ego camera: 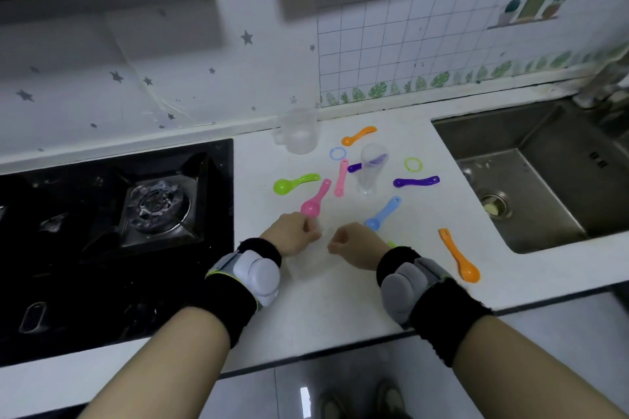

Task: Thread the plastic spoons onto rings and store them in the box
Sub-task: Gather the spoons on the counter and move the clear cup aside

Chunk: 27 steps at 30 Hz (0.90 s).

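On counter (340, 292): multicolour spoons (316, 200), prob. nine.

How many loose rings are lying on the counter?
2: a blue ring left of the clear cup, a yellow ring right of it. More may hide under the left hand or right hand.

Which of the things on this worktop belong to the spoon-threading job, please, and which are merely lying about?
Job: green plastic spoon, long orange plastic spoon, thin blue plastic ring, thin yellow plastic ring.
Lying about: black gas hob, steel sink.
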Each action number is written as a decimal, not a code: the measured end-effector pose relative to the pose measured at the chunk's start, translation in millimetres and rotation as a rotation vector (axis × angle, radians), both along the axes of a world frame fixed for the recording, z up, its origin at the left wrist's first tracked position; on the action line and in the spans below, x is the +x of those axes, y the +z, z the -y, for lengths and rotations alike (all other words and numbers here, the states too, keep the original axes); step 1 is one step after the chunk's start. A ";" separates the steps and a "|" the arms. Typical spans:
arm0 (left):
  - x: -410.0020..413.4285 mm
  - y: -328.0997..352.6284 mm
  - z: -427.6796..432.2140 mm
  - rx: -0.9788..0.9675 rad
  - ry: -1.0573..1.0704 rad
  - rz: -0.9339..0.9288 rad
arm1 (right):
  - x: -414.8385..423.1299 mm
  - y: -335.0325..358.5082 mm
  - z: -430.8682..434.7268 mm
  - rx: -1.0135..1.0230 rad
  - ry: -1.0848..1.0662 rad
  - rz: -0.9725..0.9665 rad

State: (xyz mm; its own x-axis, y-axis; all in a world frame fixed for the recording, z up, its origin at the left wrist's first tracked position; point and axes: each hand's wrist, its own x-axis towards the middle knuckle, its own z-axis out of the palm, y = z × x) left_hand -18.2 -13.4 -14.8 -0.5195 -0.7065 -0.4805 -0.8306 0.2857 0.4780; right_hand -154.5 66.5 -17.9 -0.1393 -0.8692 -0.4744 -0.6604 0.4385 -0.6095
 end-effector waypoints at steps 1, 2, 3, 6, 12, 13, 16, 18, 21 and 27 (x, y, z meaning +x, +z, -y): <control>-6.0 4.5 1.8 -0.008 -0.006 -0.010 | -5.5 5.5 1.1 -0.015 -0.007 0.000; -13.7 8.3 3.3 -0.009 -0.002 -0.033 | -12.8 11.8 2.0 -0.036 -0.010 -0.011; -22.3 12.5 4.5 -0.002 0.007 -0.063 | -20.9 18.5 2.8 -0.056 -0.016 -0.021; -48.4 22.3 6.2 0.030 0.041 -0.132 | -45.6 35.3 4.4 -0.116 -0.036 -0.047; -109.8 27.3 -5.9 0.249 0.139 -0.259 | -108.4 51.6 -4.8 -0.185 -0.107 -0.037; -120.7 26.3 -8.6 0.286 0.162 -0.291 | -119.6 52.2 -7.5 -0.192 -0.121 -0.032; -154.8 21.7 -15.5 0.313 0.224 -0.369 | -153.6 52.3 -14.6 -0.263 -0.167 -0.050; -176.1 18.7 -19.1 0.311 0.256 -0.416 | -175.3 48.3 -17.7 -0.391 -0.282 -0.070; -198.3 12.8 -21.3 0.297 0.289 -0.471 | -200.7 36.9 -20.5 -0.466 -0.426 -0.153; -230.9 -3.6 -23.0 0.242 0.273 -0.501 | -245.0 13.3 -22.2 -0.245 -0.461 -0.150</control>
